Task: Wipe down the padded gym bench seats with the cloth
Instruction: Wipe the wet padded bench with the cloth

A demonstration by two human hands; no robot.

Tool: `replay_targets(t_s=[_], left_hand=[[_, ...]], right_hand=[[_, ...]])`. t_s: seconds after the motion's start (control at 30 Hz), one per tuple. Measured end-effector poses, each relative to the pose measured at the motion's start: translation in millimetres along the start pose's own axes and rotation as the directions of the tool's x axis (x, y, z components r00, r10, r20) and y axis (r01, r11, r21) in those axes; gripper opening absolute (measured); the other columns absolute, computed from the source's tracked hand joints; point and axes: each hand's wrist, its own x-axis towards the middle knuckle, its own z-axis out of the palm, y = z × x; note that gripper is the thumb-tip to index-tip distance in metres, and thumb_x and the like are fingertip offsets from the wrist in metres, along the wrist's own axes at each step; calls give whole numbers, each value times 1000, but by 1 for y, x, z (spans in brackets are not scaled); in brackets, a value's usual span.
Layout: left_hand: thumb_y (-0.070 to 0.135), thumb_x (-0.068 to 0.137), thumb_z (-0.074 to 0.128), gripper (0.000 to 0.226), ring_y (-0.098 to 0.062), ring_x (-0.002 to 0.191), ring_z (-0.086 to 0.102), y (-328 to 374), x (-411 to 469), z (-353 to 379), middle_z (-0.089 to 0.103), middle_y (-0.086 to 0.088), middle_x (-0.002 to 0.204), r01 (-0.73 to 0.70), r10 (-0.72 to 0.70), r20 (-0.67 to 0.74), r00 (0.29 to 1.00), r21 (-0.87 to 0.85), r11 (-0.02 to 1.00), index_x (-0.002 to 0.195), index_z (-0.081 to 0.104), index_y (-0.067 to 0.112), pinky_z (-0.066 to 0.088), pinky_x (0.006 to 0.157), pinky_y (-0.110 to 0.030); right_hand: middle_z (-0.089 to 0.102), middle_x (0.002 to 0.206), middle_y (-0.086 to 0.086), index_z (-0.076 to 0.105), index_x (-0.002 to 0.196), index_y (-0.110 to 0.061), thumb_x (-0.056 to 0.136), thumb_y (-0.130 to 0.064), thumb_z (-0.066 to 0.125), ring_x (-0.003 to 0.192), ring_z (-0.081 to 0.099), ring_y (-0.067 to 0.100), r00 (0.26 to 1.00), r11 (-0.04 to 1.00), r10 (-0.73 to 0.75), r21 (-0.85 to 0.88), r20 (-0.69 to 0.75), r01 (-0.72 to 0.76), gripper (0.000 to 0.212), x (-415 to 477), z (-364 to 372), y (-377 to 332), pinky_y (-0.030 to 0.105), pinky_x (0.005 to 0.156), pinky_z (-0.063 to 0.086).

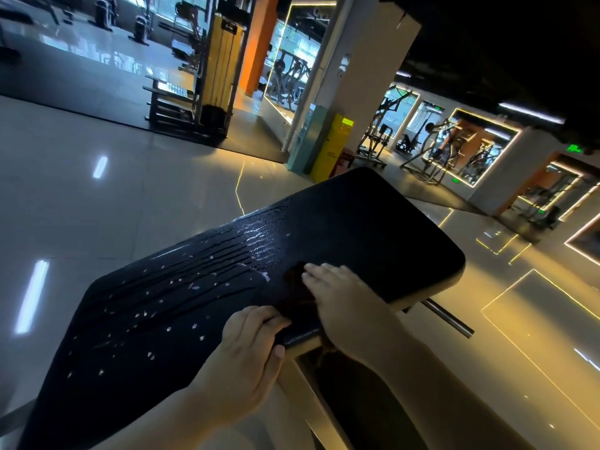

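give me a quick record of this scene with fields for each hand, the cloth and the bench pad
place: gym floor, machines and mirrors in the background
bench pad: black, padded
wet streaks: streaks and droplets on the pad's middle and left part; the far end looks dry
cloth: dark, lying on the pad, mostly under the right hand
right hand: flat on the cloth, fingers straight, pressing it down
left hand: grips the pad's near edge, fingers curled over the top

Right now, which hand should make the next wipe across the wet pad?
Right: the right hand presses flat on the cloth, next to the wet streaks. The left hand grips the near edge of the bench pad.
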Motion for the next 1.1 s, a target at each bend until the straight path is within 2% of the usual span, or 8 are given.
replay_targets(t_s=[0.17, 0.37, 0.43, 0.57, 0.67, 0.8, 1.0, 1.1], left_hand=[[37, 104, 31, 40, -10, 128, 39, 4, 2, -2, 46, 7, 132, 75, -75, 9, 997, -8, 997, 132, 54, 21, 13, 117, -23], [39, 103, 30, 38, -5, 129, 35, 1, 3, -5, 41, 16, 130, 215, -218, -34, 975, -86, 973, 129, 55, 27, 10, 114, -18], [37, 102, 32, 35, -4, 128, 35, 2, 6, -4, 40, 17, 129, 225, -229, -53, 972, -68, 972, 127, 55, 28, 10, 114, -19], [32, 98, 38, 32, -4, 126, 38, 15, 21, 4, 43, 16, 128, 215, -220, -83, 972, -66, 974, 126, 54, 28, 21, 113, -31], [34, 97, 38, 32, -9, 127, 40, 24, 33, 5, 42, 19, 127, 263, -273, -76, 959, -118, 957, 124, 56, 33, 25, 111, -34], [36, 96, 36, 33, -6, 125, 43, 35, 53, -1, 44, 25, 123, 241, -248, -27, 968, -154, 958, 122, 56, 37, 26, 109, -29], [27, 92, 45, 35, 1, 116, 46, 42, 78, -2, 46, 34, 116, 296, -331, -98, 938, -265, 918, 124, 51, 38, 38, 100, -32], [17, 93, 50, 35, -2, 113, 49, 47, 88, -4, 53, 29, 111, 342, -403, -111, 908, -360, 868, 117, 55, 41, 39, 96, -26]], right_hand=[[6, 169, 9, 10, 160, -11, 107, -20, 27, 156, 3, 24, 987, 987, 154, -48, -43, -156, 57, 25, -3, -7, 38, 122, -6], [1, 170, 5, 6, 161, -14, 106, -17, 29, 156, -2, 23, 999, 1000, 10, -9, 40, -9, 60, 24, 12, -37, 37, 122, -8], [17, 168, 4, 22, 159, -13, 99, -14, 28, 155, 13, 22, 1000, 1000, -8, 26, 1, 8, 60, 5, 8, -26, 36, 120, -4], [60, 141, 6, 63, 133, -12, 83, -15, 30, 129, 58, 25, 993, 999, 33, -37, -113, -37, 59, -26, -1, 26, 44, 112, 31], [52, 149, 7, 55, 140, -13, 94, -19, 27, 140, 47, 25, 975, 980, 165, -91, -152, -180, 55, -24, -20, 67, 49, 117, 22], [17, 167, 10, 21, 158, -12, 101, -19, 22, 154, 14, 25, 949, 950, 289, -85, -124, -300, 58, 0, -44, 74, 43, 124, 2], [2, 169, 15, 7, 160, -4, 105, -23, 27, 155, 1, 30, 999, 1000, 13, -13, 48, -12, 61, 26, -23, 14, 45, 126, 1], [20, 167, 4, 30, 157, -11, 102, -19, 38, 154, 16, 20, 993, 987, -114, 119, 18, 111, 56, 18, -18, 25, 38, 126, 5]])
